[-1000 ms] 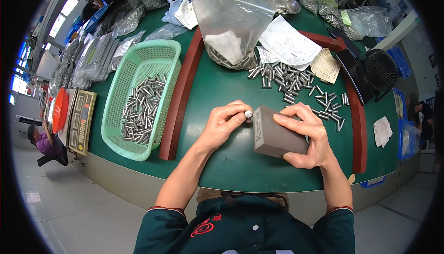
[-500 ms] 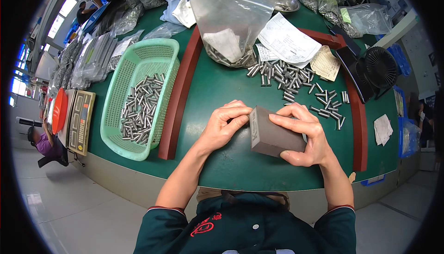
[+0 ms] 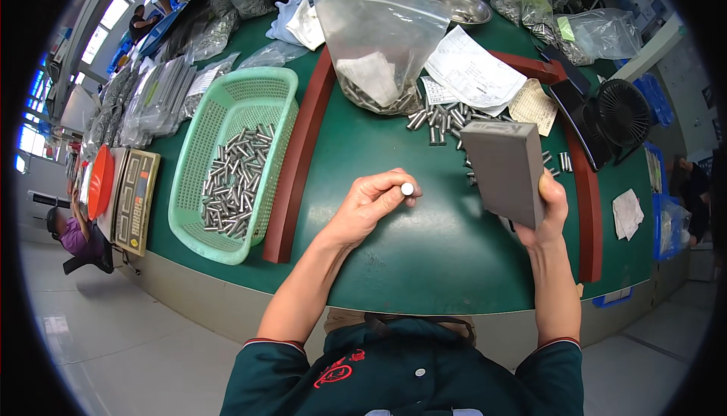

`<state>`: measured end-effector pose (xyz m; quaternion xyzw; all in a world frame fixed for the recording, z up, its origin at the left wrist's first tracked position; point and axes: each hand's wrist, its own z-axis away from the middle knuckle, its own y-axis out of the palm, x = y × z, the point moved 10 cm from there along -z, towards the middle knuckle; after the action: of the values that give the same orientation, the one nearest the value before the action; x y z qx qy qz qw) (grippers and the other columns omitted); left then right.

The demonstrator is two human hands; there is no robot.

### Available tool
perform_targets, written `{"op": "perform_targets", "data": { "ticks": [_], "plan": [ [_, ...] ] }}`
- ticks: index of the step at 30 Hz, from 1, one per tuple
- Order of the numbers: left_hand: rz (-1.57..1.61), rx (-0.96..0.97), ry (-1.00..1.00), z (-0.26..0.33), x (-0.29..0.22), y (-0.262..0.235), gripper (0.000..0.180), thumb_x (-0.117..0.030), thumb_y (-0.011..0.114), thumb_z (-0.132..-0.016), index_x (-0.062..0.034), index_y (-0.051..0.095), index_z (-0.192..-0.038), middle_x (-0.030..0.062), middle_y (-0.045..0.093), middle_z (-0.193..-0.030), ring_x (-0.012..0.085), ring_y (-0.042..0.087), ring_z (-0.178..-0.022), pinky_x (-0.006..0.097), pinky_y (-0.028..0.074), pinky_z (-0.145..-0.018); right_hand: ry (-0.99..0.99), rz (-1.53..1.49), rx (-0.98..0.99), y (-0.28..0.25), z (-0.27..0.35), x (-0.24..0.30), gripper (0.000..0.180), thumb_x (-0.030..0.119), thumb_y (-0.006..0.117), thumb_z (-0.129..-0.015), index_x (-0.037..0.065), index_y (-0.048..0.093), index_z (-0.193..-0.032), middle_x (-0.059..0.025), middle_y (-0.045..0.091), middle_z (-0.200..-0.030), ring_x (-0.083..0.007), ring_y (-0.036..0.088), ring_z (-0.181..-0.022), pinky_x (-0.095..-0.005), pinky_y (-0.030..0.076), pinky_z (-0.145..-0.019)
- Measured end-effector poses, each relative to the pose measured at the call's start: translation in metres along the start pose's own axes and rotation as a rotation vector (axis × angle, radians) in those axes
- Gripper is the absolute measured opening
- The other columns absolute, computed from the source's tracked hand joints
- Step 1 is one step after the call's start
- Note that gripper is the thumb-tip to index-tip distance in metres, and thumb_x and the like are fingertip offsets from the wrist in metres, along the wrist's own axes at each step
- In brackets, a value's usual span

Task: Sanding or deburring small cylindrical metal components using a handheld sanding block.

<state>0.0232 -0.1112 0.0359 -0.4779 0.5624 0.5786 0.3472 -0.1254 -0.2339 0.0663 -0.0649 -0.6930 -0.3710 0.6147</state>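
Observation:
My left hand (image 3: 369, 202) pinches a short metal pin (image 3: 407, 189) between thumb and fingers, its bright round end facing up toward me. To the right, my right hand (image 3: 553, 215) grips a dark grey rectangular block (image 3: 500, 170) by its lower right side, holding it tilted up above the table. The block is apart from the pin and hides part of a pile of similar steel pins (image 3: 438, 122). Several of these pins also lie in a green plastic basket (image 3: 182, 189) at the left.
Red-brown bars (image 3: 295, 174) stand on the green table (image 3: 409, 272) at left and right. Behind my hands sit a clear bag (image 3: 379, 18) of parts, papers (image 3: 473, 68) and a metal bowl (image 3: 463, 6). A black fan (image 3: 622, 112) stands right, a scale (image 3: 136, 200) left.
My right hand has drawn the grey block away from my left hand, to the right, and turned it upright. The pin in my left hand now shows.

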Motion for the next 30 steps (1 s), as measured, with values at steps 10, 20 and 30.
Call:
{"op": "perform_targets", "data": {
  "ticks": [10, 20, 30],
  "plan": [
    [0.178, -0.056, -0.009, 0.001, 0.002, 0.0, 0.022, -0.02, 0.06, -0.095, 0.001, 0.064, -0.101, 0.005, 0.058, -0.093, 0.0123, 0.052, -0.081, 0.026, 0.045, -0.076, 0.207, -0.313, 0.049, 0.024, -0.008, -0.016, 0.078, 0.051, 0.05, -0.085, -0.005, 0.037, -0.139, -0.0263, 0.05, -0.131, -0.0364, 0.056, -0.116, -0.0443, 0.044, -0.1],
    [0.01, -0.112, 0.024, -0.001, -0.01, -0.005, 0.017, -0.009, 0.057, -0.094, 0.0018, 0.059, -0.107, 0.0046, 0.058, -0.085, 0.0117, 0.055, -0.074, 0.027, 0.047, -0.073, -0.424, 0.833, 0.059, 0.051, 0.01, 0.024, 0.057, 0.003, 0.068, -0.068, 0.002, 0.06, -0.124, -0.0117, 0.054, -0.11, -0.0215, 0.057, -0.099, -0.0322, 0.044, -0.089],
    [0.012, -0.202, 0.125, 0.0, -0.007, -0.016, 0.011, -0.008, 0.06, -0.093, -0.0014, 0.059, -0.101, 0.0063, 0.06, -0.095, 0.0129, 0.057, -0.088, 0.028, 0.048, -0.081, -0.798, 1.161, -0.103, 0.068, 0.033, 0.043, 0.058, 0.004, 0.072, -0.068, -0.004, 0.054, -0.122, -0.0157, 0.064, -0.092, -0.0292, 0.061, -0.078, -0.0377, 0.045, -0.075]
  ]
}}
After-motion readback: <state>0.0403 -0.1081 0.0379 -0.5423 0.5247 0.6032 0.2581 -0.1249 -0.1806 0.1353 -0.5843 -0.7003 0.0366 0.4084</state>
